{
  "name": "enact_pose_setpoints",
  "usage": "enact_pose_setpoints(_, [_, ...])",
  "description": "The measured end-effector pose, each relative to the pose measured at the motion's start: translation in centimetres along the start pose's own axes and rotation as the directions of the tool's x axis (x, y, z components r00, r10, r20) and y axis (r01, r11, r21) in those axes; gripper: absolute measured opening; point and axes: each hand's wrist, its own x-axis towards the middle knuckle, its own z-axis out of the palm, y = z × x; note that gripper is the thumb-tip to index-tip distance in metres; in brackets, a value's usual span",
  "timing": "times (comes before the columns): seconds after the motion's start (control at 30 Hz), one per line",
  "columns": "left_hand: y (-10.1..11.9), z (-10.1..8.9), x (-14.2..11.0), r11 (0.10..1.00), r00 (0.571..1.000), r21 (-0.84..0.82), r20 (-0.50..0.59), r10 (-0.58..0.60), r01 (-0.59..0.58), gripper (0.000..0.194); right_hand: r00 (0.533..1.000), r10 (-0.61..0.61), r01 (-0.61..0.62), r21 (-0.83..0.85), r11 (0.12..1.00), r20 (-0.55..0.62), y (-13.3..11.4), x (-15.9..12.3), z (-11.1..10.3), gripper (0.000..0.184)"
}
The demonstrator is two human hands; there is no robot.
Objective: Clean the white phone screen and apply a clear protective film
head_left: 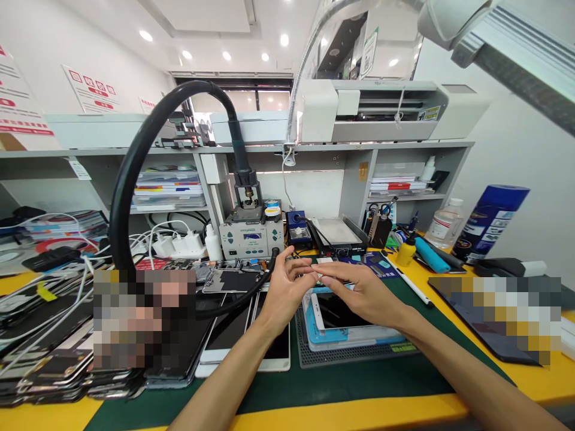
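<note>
Ceiling spotlights (284,40) shine brightly; outer edges look stretched.

No clearly legible text: blurred red Chinese characters (99,85) on a wall sign (90,94).

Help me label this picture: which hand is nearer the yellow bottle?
Right. The right hand is left of the yellow bottle; the left hand is farther left, beyond the right hand.
</note>
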Motion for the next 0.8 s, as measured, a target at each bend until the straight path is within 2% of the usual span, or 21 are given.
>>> enact_pose_setpoints(0.3, [0.38,0.03,-0.03,0.999,0.999,-0.016,-0.017,-0.028,0.027,0.077,0.999,0.037,-0.037,0.0,0.999,-0.026,-0.06,0.1,-0.1,0.035])
enact_pose_setpoints(0.43, [0.46,-0.08,0.3,0.998,0.996,-0.058,-0.087,-0.032,0.027,0.063,0.985,0.154,-0.146,0.102,0.984,-0.079,0.1,-0.04,0.0,0.033])
enact_pose_setpoints(0.6, [0.26,-0.03,0.65,0.999,0.986,-0.015,-0.166,0.033,-0.036,0.046,0.929,0.344,-0.272,0.374,0.887,-0.138,0.04,0.28,-0.32,0.035])
enact_pose_setpoints(0.8, [0.7,0.22,0.36,0.996,0.984,-0.018,-0.161,0.083,-0.087,0.042,0.882,0.464,-0.348,0.549,0.76,-0.084,0.32,0.61,-0.84,0.04])
